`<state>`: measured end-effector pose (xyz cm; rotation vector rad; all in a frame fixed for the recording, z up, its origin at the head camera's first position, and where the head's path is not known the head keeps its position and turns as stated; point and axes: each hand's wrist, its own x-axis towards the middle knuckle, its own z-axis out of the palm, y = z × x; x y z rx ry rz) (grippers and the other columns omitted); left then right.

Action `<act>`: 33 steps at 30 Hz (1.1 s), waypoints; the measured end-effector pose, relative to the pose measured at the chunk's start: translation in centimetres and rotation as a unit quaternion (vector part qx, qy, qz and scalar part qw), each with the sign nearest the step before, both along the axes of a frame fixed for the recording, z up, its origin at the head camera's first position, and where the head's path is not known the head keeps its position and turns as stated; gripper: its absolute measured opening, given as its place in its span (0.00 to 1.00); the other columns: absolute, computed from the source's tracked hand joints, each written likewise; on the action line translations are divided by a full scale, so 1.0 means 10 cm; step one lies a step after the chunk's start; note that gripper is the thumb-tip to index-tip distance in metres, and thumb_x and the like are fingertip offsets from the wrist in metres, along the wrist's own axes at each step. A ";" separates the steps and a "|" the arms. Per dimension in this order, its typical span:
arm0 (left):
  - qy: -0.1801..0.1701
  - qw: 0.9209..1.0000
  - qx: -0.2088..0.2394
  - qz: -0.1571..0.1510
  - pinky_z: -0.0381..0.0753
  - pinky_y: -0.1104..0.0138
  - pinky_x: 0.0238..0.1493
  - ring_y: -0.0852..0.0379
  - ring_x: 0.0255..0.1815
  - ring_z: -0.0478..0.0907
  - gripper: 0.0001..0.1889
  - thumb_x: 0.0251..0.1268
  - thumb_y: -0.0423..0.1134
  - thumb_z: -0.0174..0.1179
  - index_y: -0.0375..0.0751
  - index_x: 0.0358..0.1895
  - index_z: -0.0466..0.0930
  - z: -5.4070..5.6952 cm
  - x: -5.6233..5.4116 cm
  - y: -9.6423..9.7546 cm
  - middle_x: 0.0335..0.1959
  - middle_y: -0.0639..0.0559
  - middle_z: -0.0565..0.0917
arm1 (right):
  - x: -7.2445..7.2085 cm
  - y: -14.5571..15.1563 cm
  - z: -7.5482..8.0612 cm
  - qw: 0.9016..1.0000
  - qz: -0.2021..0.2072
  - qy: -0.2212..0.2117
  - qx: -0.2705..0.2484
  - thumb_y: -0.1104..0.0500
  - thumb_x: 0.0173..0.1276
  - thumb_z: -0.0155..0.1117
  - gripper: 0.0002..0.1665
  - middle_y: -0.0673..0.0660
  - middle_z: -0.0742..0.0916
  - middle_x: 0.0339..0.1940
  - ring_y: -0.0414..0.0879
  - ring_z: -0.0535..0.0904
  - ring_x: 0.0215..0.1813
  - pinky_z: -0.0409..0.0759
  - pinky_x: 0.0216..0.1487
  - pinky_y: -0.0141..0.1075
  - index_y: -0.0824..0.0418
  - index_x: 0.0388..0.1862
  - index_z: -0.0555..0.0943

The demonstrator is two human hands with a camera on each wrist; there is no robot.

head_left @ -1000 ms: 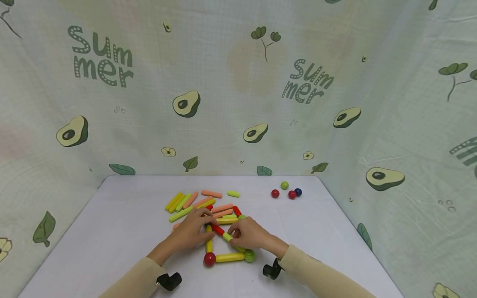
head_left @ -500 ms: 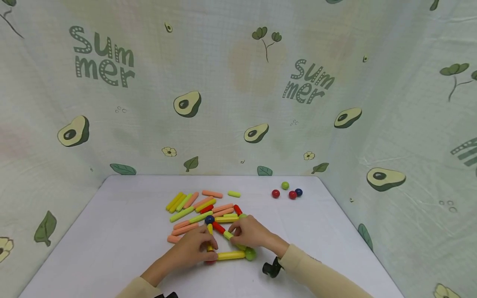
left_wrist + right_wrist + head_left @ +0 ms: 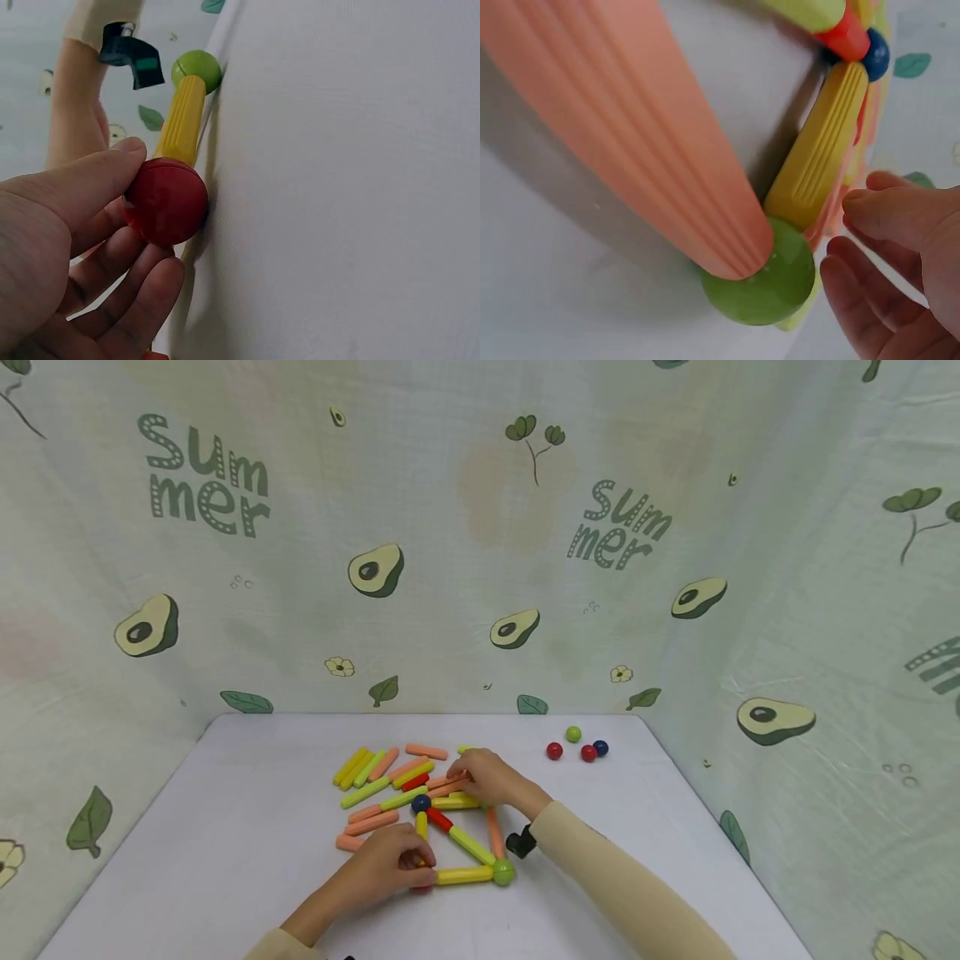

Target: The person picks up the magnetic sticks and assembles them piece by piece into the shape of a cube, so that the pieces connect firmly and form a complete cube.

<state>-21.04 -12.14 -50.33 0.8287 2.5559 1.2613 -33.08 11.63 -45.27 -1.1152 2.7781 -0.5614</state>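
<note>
A flat frame of ribbed plastic sticks and balls lies on the table. My left hand (image 3: 384,864) pinches its red ball (image 3: 166,201) between thumb and fingers, at the near left corner. A yellow stick (image 3: 465,876) runs from there to a green ball (image 3: 503,872). A lime stick (image 3: 472,845) with a red stick (image 3: 439,819) forms a diagonal up to the blue ball (image 3: 422,802). My right hand (image 3: 497,779), fingers apart and loosely bent, hovers by the far green ball (image 3: 769,281), where a salmon stick (image 3: 652,150) and a yellow stick (image 3: 817,146) meet.
Loose salmon, yellow, lime and red sticks (image 3: 367,789) lie behind and left of the frame. At the back right sit two red balls (image 3: 554,751), a lime ball (image 3: 573,734) and a dark blue ball (image 3: 601,748). A printed cloth (image 3: 450,527) hangs behind the table.
My left hand has come down from the blue ball to the red ball. My right hand has let go of the lime diagonal and moved away toward the loose sticks.
</note>
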 end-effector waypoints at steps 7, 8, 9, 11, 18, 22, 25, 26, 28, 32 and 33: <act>-0.017 1.000 0.014 -0.002 0.82 0.71 0.40 0.65 0.37 0.80 0.11 0.62 0.46 0.79 0.52 0.43 0.88 0.01 0.05 -0.03 0.37 0.59 0.82 | -0.16 -0.06 -0.06 0.999 0.005 -0.017 0.049 0.63 0.77 0.69 0.10 0.53 0.91 0.46 0.41 0.80 0.44 0.81 0.54 0.34 0.59 0.52 0.91; -0.016 1.000 0.014 -0.003 0.83 0.71 0.40 0.64 0.37 0.80 0.12 0.61 0.45 0.80 0.52 0.44 0.88 0.01 0.05 -0.04 0.38 0.59 0.82 | -0.17 -0.07 -0.06 0.998 0.005 -0.017 0.053 0.63 0.77 0.69 0.09 0.53 0.91 0.46 0.41 0.79 0.43 0.81 0.53 0.33 0.59 0.51 0.91; -0.015 1.000 0.013 -0.002 0.83 0.72 0.41 0.64 0.38 0.80 0.12 0.61 0.45 0.80 0.52 0.44 0.88 0.01 0.06 -0.05 0.38 0.59 0.82 | -0.18 -0.07 -0.07 0.998 0.004 -0.016 0.057 0.62 0.76 0.70 0.09 0.52 0.91 0.45 0.40 0.78 0.42 0.81 0.52 0.32 0.58 0.51 0.92; -0.011 1.000 0.012 -0.001 0.83 0.71 0.41 0.64 0.38 0.80 0.12 0.61 0.46 0.80 0.52 0.44 0.88 0.02 0.06 -0.06 0.38 0.59 0.82 | -0.19 -0.09 -0.08 0.998 0.002 -0.012 0.069 0.61 0.76 0.70 0.09 0.51 0.91 0.44 0.40 0.78 0.41 0.80 0.51 0.31 0.57 0.51 0.92; 0.001 1.000 0.008 0.005 0.83 0.71 0.42 0.64 0.38 0.80 0.12 0.62 0.46 0.79 0.52 0.45 0.89 0.02 0.07 -0.10 0.38 0.59 0.81 | -0.17 -0.14 -0.10 0.993 -0.020 0.010 0.112 0.57 0.77 0.69 0.11 0.49 0.90 0.41 0.41 0.77 0.41 0.81 0.51 0.32 0.56 0.54 0.92; 0.009 1.000 0.001 0.009 0.83 0.71 0.41 0.64 0.38 0.80 0.11 0.63 0.46 0.78 0.52 0.45 0.89 0.01 0.06 -0.10 0.38 0.60 0.81 | -0.16 -0.13 -0.11 0.991 -0.031 0.020 0.128 0.57 0.78 0.69 0.10 0.48 0.86 0.38 0.42 0.76 0.40 0.81 0.51 0.32 0.56 0.53 0.91; 0.012 1.000 -0.006 0.016 0.82 0.71 0.41 0.64 0.39 0.79 0.10 0.64 0.45 0.78 0.51 0.45 0.89 0.01 0.05 -0.11 0.38 0.60 0.80 | -0.17 -0.09 -0.10 0.992 -0.038 0.012 0.123 0.55 0.79 0.68 0.09 0.47 0.86 0.39 0.41 0.76 0.40 0.82 0.50 0.32 0.55 0.51 0.90; 0.012 1.000 -0.008 0.019 0.82 0.71 0.41 0.64 0.39 0.79 0.10 0.64 0.44 0.78 0.51 0.45 0.90 0.01 0.05 -0.11 0.38 0.60 0.80 | -0.17 -0.08 -0.09 0.992 -0.042 0.006 0.115 0.55 0.79 0.68 0.08 0.47 0.86 0.39 0.41 0.77 0.40 0.82 0.50 0.32 0.55 0.50 0.89; 0.010 1.000 -0.013 0.024 0.81 0.71 0.41 0.64 0.39 0.78 0.10 0.64 0.44 0.78 0.51 0.46 0.90 0.02 0.04 -0.11 0.39 0.60 0.79 | -0.17 -0.03 -0.06 0.994 -0.051 -0.009 0.096 0.56 0.79 0.68 0.06 0.48 0.86 0.41 0.42 0.77 0.41 0.83 0.47 0.32 0.54 0.50 0.86; 0.012 0.999 -0.025 0.032 0.81 0.71 0.41 0.64 0.40 0.77 0.10 0.64 0.43 0.78 0.52 0.46 0.90 0.04 0.02 -0.12 0.39 0.59 0.78 | -0.14 0.07 0.05 0.996 -0.061 -0.023 0.060 0.60 0.78 0.68 0.08 0.50 0.86 0.45 0.44 0.78 0.43 0.83 0.47 0.34 0.54 0.53 0.82; 0.016 0.999 -0.028 0.034 0.81 0.71 0.41 0.64 0.40 0.77 0.10 0.64 0.43 0.78 0.53 0.46 0.90 0.05 0.01 -0.12 0.40 0.59 0.78 | -0.13 0.09 0.08 0.997 -0.061 -0.024 0.051 0.61 0.78 0.68 0.09 0.51 0.86 0.45 0.44 0.78 0.44 0.84 0.47 0.35 0.54 0.53 0.81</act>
